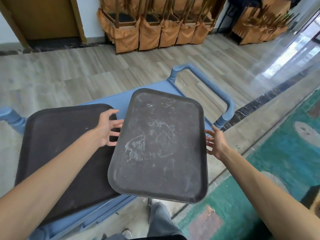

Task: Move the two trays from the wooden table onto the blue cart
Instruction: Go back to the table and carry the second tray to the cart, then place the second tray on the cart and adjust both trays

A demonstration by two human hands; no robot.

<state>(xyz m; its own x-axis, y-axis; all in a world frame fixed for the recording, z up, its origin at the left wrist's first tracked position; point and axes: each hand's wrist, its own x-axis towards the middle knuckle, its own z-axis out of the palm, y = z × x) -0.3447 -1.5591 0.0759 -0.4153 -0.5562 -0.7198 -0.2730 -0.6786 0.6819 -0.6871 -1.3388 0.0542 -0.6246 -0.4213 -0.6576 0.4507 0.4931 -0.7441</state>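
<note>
The blue cart [122,101] stands in front of me with both trays on its top. A dark brown tray [65,153] lies flat on the left side. A grey, scuffed tray [161,144] lies on the right; it overlaps the brown tray's right edge and overhangs the cart's near edge. My left hand [108,129] hovers over the brown tray with its fingers spread, the fingertips at the grey tray's left rim. My right hand [215,142] is at the grey tray's right rim, fingers apart and not closed on it.
The cart's blue handle [207,84] rises behind the grey tray, and a second handle post [12,116] is at the far left. Stacked chairs with orange covers [155,32] line the back wall. A green patterned carpet [280,161] lies to the right. My legs [161,220] stand below.
</note>
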